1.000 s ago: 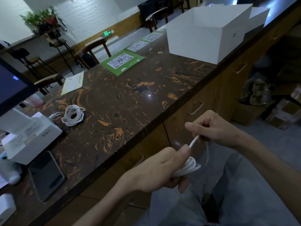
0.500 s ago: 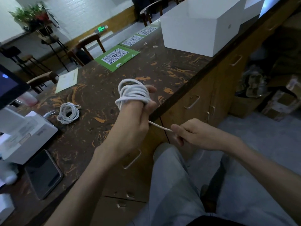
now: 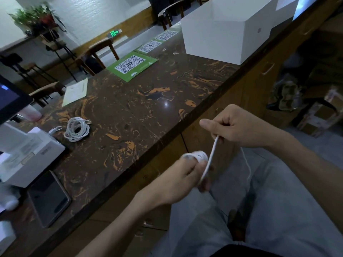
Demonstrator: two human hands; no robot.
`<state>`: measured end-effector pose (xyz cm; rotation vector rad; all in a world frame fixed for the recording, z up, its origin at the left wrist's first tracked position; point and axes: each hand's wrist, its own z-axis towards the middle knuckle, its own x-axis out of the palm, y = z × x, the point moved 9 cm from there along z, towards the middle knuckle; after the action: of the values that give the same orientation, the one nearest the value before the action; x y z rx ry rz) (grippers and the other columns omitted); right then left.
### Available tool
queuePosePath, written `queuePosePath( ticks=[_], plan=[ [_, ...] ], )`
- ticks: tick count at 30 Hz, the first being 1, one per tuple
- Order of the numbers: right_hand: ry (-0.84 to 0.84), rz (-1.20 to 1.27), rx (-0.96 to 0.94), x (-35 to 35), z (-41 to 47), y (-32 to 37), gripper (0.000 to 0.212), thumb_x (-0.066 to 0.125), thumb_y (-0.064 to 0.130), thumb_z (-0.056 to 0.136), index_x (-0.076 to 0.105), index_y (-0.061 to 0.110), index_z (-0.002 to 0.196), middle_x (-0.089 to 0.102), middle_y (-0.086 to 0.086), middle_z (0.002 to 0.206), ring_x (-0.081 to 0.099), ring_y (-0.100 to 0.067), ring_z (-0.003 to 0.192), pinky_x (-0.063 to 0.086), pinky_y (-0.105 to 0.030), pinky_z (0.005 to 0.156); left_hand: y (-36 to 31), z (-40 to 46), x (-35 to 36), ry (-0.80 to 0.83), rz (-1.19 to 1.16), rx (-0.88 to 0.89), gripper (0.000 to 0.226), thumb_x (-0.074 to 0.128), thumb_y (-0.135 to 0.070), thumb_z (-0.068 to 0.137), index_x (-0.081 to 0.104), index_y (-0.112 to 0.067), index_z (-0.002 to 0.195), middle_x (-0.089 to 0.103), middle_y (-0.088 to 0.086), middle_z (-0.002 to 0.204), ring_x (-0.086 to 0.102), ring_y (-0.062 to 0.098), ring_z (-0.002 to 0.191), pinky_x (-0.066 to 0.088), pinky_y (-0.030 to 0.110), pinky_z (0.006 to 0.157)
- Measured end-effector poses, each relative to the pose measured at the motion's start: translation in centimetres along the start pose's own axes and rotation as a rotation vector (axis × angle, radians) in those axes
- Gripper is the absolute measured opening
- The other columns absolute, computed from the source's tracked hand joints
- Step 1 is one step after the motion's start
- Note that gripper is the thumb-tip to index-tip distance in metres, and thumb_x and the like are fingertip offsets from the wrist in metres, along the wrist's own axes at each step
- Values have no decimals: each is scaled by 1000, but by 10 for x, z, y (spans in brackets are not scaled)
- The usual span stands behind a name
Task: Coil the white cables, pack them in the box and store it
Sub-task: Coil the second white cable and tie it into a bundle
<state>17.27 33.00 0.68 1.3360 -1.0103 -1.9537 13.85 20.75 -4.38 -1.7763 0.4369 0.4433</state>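
Note:
A white cable [image 3: 211, 158] is wound in loops around the fingers of my left hand [image 3: 182, 179], which grips the bundle below the counter edge. My right hand [image 3: 239, 127] pinches the free strand just above and to the right; the loose tail hangs down over my lap. A second white cable [image 3: 77, 129] lies coiled on the dark marbled counter [image 3: 130, 112] at the left. The open white box [image 3: 220, 32] stands at the far right end of the counter.
A white receipt printer [image 3: 27, 154] and a dark phone [image 3: 49, 198] sit at the counter's near left. Green QR-code mats [image 3: 132, 66] and a paper sheet [image 3: 76, 92] lie along the far edge. Wooden drawers run under the counter; cardboard boxes [image 3: 319, 115] stand on the floor at right.
My left hand, raised over the counter edge half a second ago, has dropped back below it with the coil. My right hand has moved up and right, still pinching the strand.

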Motion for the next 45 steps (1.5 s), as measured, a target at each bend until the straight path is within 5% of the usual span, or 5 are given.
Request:
queuePosePath(
  ticks=[12, 18, 22, 39, 45],
  plan=[
    [-33, 209, 209, 61, -6, -44, 62, 37, 42, 102, 58, 7, 57, 51, -9, 52, 44, -19, 44, 34, -15, 45, -54, 2, -46, -128, -1015, 383, 49, 21, -38, 102, 53, -3, 94, 43, -1, 57, 42, 14, 51, 37, 31, 55],
    [98, -11, 210, 64, -15, -23, 57, 30, 45, 104, 66, 16, 70, 63, -10, 63, 59, -28, 57, 49, -35, 59, -29, 0, -84, -545, 249, 219, 26, 36, -26, 103, 51, -8, 114, 48, -4, 114, 48, 2, 101, 39, 12, 89],
    [119, -99, 118, 46, -11, 11, 46, 35, 34, 105, 66, 25, 73, 55, 4, 54, 51, -9, 48, 39, -19, 48, 4, 18, -59, -322, 553, -57, 14, 46, -14, 102, 55, -15, 92, 41, -11, 78, 49, 0, 73, 38, 16, 71],
    [-178, 158, 91, 18, 2, -16, 63, 41, 42, 100, 58, -2, 58, 54, -20, 51, 49, -39, 45, 37, -37, 44, -67, -4, -23, 16, -1009, 276, 60, 28, -53, 93, 64, -8, 76, 45, -8, 47, 22, 12, 41, 21, 23, 45],
    [91, 83, 253, 67, -17, -17, 48, 37, 33, 105, 59, 23, 64, 62, -16, 65, 55, -25, 55, 45, -34, 56, -62, 1, -60, -317, -665, 364, 29, 25, -26, 98, 47, -9, 107, 49, 1, 75, 49, 16, 71, 42, 32, 70]
  ],
)
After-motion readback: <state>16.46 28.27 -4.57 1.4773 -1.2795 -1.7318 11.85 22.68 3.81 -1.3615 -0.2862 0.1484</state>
